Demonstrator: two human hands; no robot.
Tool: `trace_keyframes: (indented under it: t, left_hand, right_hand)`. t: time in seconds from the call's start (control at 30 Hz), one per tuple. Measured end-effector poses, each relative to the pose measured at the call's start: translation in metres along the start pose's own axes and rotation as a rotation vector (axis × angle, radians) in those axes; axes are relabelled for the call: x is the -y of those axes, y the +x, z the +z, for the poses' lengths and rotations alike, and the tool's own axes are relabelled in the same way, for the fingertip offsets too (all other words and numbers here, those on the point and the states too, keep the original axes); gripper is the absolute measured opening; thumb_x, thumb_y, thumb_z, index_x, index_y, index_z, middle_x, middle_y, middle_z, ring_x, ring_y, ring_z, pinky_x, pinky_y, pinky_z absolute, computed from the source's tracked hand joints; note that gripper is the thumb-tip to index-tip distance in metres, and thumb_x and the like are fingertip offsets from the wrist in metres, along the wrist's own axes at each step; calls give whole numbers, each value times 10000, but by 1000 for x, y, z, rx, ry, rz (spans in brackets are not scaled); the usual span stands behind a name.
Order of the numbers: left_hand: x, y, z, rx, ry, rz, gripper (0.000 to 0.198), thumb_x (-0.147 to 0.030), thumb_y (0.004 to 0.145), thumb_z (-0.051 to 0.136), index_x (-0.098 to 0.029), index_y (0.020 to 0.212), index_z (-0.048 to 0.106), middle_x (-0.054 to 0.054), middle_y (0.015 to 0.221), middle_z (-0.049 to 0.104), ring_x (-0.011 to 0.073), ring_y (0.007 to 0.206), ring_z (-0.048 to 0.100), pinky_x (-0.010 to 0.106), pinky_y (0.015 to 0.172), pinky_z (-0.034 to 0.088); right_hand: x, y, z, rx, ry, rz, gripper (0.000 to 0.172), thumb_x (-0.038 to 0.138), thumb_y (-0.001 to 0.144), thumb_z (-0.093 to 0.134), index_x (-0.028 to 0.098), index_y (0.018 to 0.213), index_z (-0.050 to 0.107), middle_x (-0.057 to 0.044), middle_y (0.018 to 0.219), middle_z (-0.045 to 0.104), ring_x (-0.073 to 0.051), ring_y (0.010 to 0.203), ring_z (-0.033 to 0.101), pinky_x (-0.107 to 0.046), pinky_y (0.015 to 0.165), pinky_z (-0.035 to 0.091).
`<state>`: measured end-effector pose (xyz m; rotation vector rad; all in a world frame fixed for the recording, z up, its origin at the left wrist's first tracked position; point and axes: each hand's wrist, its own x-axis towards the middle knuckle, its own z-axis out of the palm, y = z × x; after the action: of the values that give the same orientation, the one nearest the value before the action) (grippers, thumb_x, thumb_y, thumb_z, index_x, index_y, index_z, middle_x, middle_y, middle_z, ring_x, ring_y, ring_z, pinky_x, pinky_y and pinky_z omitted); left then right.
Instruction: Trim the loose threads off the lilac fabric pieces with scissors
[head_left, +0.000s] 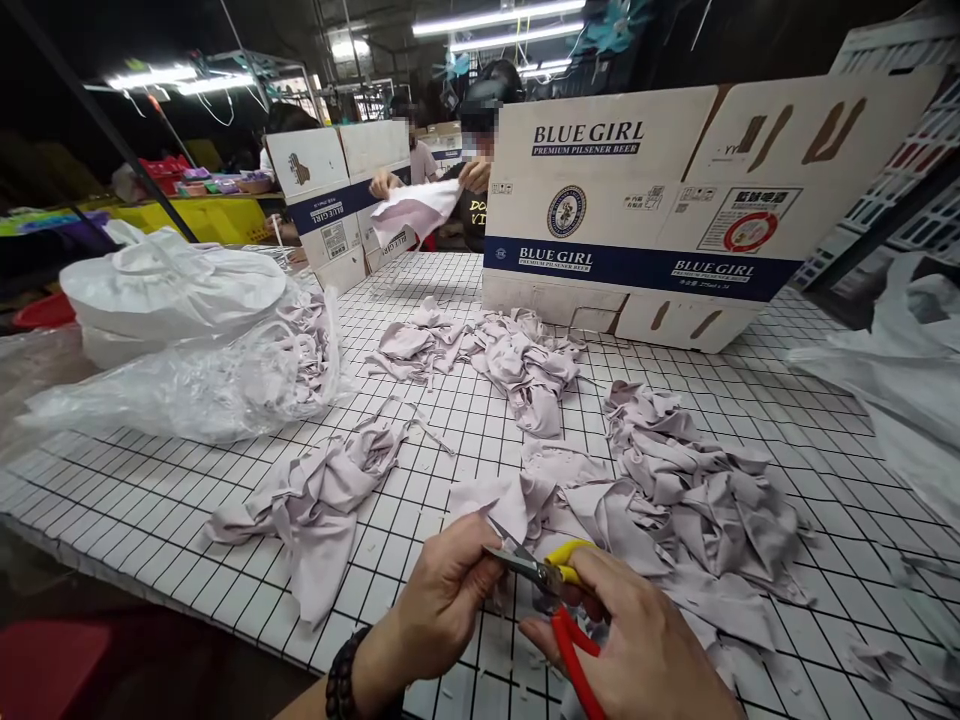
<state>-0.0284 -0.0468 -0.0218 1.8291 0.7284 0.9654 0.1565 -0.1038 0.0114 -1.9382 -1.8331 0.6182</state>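
Beer carton (637, 200) at back; plastic bag (187, 390) L; grid tbl (787, 420).

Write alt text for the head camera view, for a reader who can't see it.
A person's right hand holds small scissors with red and yellow handles, the left hand close at the blade tips, above a white gridded table strewn with piles of pale lilac fabric. Beer cartons stand behind them.

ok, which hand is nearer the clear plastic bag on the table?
Left. The left hand sits down-right of the plastic bag, a fabric heap between them; the right hand, holding the scissors, is farther right.
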Motion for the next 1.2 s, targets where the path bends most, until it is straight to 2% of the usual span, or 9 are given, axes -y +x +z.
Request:
trace_keyframes:
  t: [0.17, 0.43, 0.67, 0.83, 1.0, 1.2]
  left_hand:
    - [1, -2, -3, 33, 21, -23, 236, -211, 992, 418, -176, 791, 536, 21, 753, 512, 143, 718, 487, 256, 658, 380]
    - [1, -3, -4, 45, 7, -55, 250, -219, 991, 422, -174, 769, 530, 17, 745, 509, 140, 710, 481, 253, 653, 367]
    - [-3, -3, -5, 47, -36, -67, 253, -221, 995, 424, -172, 775, 538, 4, 733, 489, 124, 689, 466, 236, 644, 369]
    - [-3, -4, -4, 50, -35, -73, 272, -247, 995, 426, -168, 763, 543, 12, 727, 502, 132, 691, 477, 245, 648, 377]
    - [-3, -4, -4, 52, -59, -90, 292, -283, 994, 425, -168, 754, 546, 19, 731, 504, 143, 706, 484, 260, 664, 386]
    - [-5, -4, -3, 42, -135, -121, 320, -313, 988, 440, -161, 733, 560, 16, 708, 502, 137, 680, 488, 249, 643, 395]
  right_hand:
    - [3, 0, 0, 7, -6, 26, 340, 420, 694, 687, 235, 630, 410, 28, 646, 586, -162, 566, 562, -246, 501, 368]
    - [5, -1, 0, -23, -13, 10, 315, 399, 695, 687, 238, 619, 428, 23, 634, 598, -161, 554, 534, -258, 509, 368]
    - [4, 0, -1, 25, -73, 9, 328, 419, 717, 672, 241, 613, 418, 17, 623, 602, -168, 536, 537, -265, 501, 374]
    - [3, -1, -1, 10, -69, 7, 313, 420, 726, 665, 240, 617, 433, 13, 625, 608, -165, 539, 539, -262, 504, 388]
    - [-2, 1, 1, 93, -88, -23, 361, 479, 762, 613, 233, 592, 410, 16, 577, 580, -152, 505, 509, -244, 472, 374]
    - [-6, 1, 6, 47, -102, -62, 358, 485, 776, 594, 231, 586, 427, 16, 556, 575, -142, 484, 483, -236, 463, 342]
